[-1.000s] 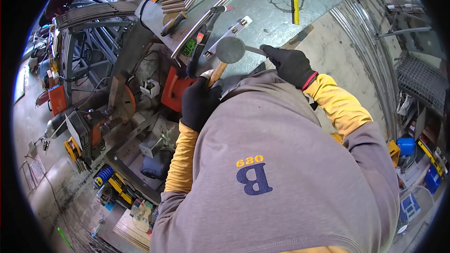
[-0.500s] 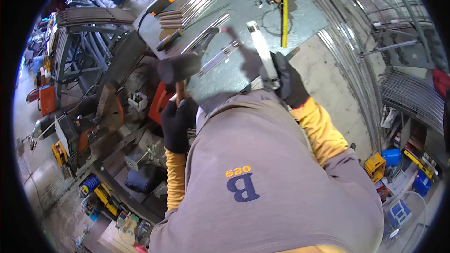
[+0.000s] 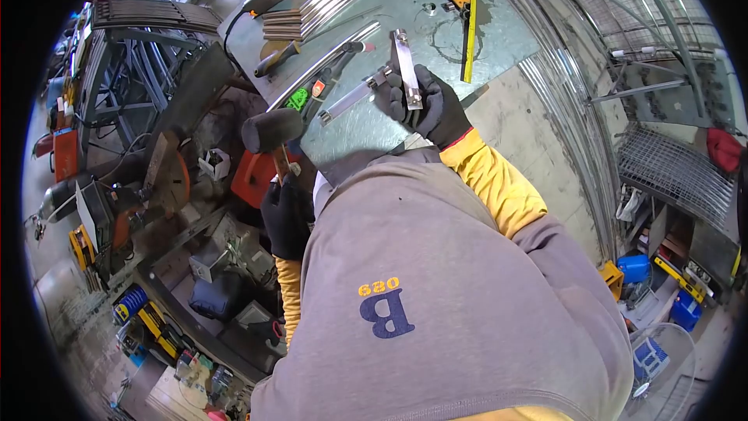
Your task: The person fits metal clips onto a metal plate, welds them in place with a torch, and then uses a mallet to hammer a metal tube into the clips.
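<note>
Head view —
Inspector A: The left hand (image 3: pixel 287 214) is gripping a mallet (image 3: pixel 270 131) beside the workbench (image 3: pixel 499 31); the right hand (image 3: pixel 425 101) is clasping a flat metal strip (image 3: pixel 406 66) above it.
Inspector B: Looks like checking between blows. Reseating the strip flat is likely needed next.
</note>
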Demonstrator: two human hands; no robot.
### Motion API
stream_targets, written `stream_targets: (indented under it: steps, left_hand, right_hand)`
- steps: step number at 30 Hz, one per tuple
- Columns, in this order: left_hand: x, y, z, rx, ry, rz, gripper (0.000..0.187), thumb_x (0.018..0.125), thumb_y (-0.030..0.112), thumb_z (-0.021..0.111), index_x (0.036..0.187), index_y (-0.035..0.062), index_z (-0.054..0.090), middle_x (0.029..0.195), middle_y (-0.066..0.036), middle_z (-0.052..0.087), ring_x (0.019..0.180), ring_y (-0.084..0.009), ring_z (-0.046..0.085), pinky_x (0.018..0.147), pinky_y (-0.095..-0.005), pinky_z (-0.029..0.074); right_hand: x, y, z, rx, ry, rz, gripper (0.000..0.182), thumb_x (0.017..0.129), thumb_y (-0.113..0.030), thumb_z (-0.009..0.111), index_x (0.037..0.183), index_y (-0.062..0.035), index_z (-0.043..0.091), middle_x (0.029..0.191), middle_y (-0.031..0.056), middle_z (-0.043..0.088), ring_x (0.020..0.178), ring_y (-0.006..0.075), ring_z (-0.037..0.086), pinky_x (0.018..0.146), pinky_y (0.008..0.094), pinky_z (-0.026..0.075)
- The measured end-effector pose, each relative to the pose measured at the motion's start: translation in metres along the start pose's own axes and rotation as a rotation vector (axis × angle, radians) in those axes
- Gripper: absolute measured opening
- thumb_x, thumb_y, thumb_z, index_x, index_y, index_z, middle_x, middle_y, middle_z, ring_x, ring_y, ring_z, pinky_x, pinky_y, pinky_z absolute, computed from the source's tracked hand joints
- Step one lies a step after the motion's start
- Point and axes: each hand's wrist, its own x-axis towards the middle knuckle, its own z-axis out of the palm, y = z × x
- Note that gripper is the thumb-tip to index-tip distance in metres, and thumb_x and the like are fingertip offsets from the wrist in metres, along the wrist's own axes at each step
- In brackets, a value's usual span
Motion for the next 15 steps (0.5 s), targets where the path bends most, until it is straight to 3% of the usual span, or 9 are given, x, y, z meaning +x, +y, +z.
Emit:
stream_targets:
  steps: [4,6,9,12,15]
  left_hand:
    - [0.004,-0.026,-0.007,-0.017,-0.01,-0.001,0.024,0.108,0.031,0.061,0.097,0.0091,0.062,0.068,0.003,0.056,0.052,-0.0072,0.05,0.048,-0.0252,0.039]
    - [0.006,-0.031,-0.005,-0.101,-0.023,-0.005,0.024,0.108,0.03,0.061,0.098,0.0078,0.061,0.069,0.001,0.057,0.052,-0.0082,0.05,0.048,-0.0255,0.039]
    - [0.002,-0.026,-0.001,-0.044,-0.026,0.013,0.023,0.108,0.027,0.061,0.099,0.0066,0.061,0.07,0.0,0.058,0.053,-0.0085,0.051,0.048,-0.0256,0.039]
    - [-0.001,-0.018,0.005,-0.066,-0.021,0.004,0.021,0.107,0.026,0.062,0.1,0.0058,0.061,0.071,0.0,0.058,0.053,-0.0084,0.051,0.048,-0.0255,0.039]
    - [0.002,-0.023,0.003,-0.103,-0.051,0.013,0.02,0.107,0.025,0.063,0.102,0.0057,0.061,0.071,0.0,0.058,0.054,-0.0084,0.051,0.049,-0.0256,0.04]
  right_hand:
    - [-0.003,0.001,-0.006,0.021,-0.041,0.029,0.045,0.11,-0.035,0.052,0.143,-0.0038,0.054,0.125,0.0165,0.071,0.105,0.0321,0.072,0.092,0.0476,0.06]
    - [-0.007,0.007,0.009,-0.399,0.143,-0.124,0.047,0.109,-0.033,0.055,0.146,-0.0034,0.051,0.133,0.0174,0.068,0.113,0.0314,0.07,0.104,0.0492,0.057]
    - [0.001,0.004,0.009,-0.566,0.057,-0.144,0.052,0.109,-0.032,0.057,0.152,-0.0037,0.047,0.139,0.0187,0.064,0.12,0.0296,0.068,0.111,0.0493,0.053]
    - [0.009,-0.005,0.022,-0.737,-0.078,-0.15,0.058,0.11,-0.033,0.057,0.157,-0.0045,0.042,0.143,0.0185,0.062,0.121,0.0278,0.068,0.11,0.0484,0.053]
    - [0.015,-0.016,0.029,-0.76,-0.08,-0.164,0.061,0.11,-0.035,0.056,0.158,-0.0016,0.041,0.14,0.0172,0.064,0.122,0.0282,0.067,0.109,0.0453,0.054]
